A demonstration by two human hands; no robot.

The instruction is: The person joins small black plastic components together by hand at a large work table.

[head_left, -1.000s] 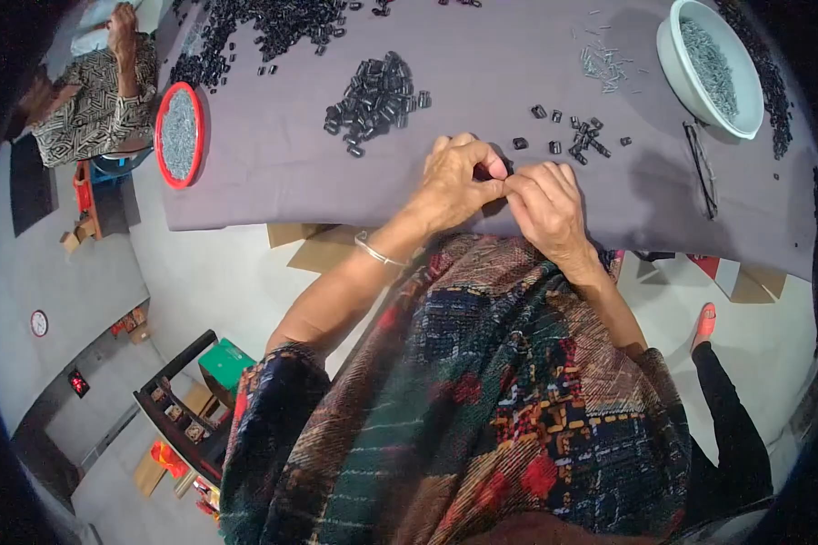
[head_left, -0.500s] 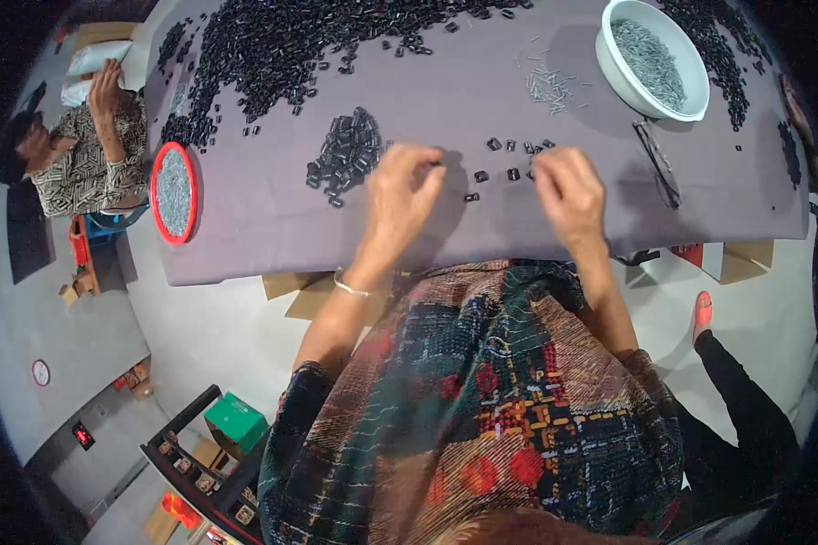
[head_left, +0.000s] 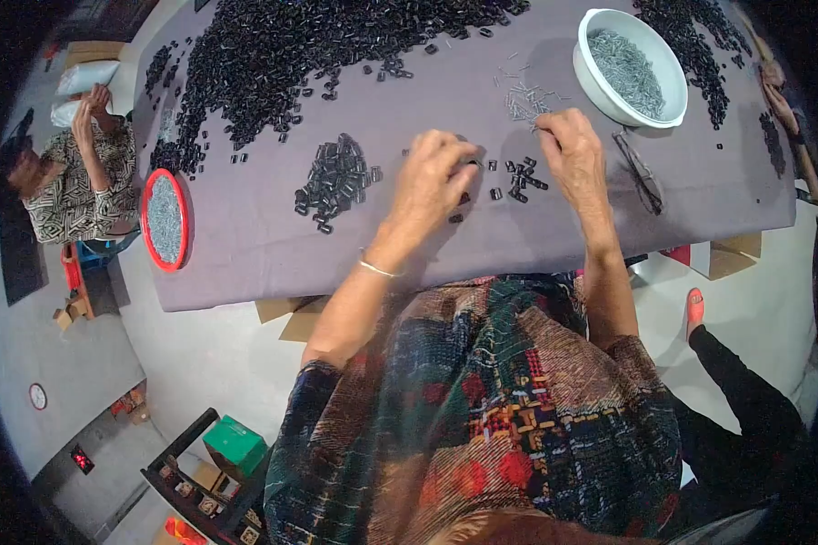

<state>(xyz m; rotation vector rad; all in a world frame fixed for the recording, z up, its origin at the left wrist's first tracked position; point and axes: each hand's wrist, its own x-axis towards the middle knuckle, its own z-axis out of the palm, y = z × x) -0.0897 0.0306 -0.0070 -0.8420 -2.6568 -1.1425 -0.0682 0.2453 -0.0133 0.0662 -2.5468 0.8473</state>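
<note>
My left hand (head_left: 434, 180) is closed over the grey cloth, its thumb and fingers pinching a small black piece (head_left: 472, 163) that is mostly hidden. Several more black pieces (head_left: 522, 177) lie loosely grouped between my hands. Farther out, my right hand (head_left: 574, 156) has its fingertips together at the edge of a scatter of thin metal pins (head_left: 521, 102); what they hold is too small to make out. Left of my left hand sits a heap of shiny black pieces (head_left: 334, 182).
A white bowl (head_left: 678, 116) of metal pins stands at the far right, eyeglasses (head_left: 641, 173) nearer. A red-rimmed basket (head_left: 187, 222) of pins sits at the left edge. A large spread of black pieces (head_left: 273, 64) covers the back. Co-workers' hands (head_left: 84, 123) show at both sides.
My right hand has moved outward from the loose black pieces to the scattered pins. The left hand has shifted rightward, nearer the loose pieces, which now sit more bunched.
</note>
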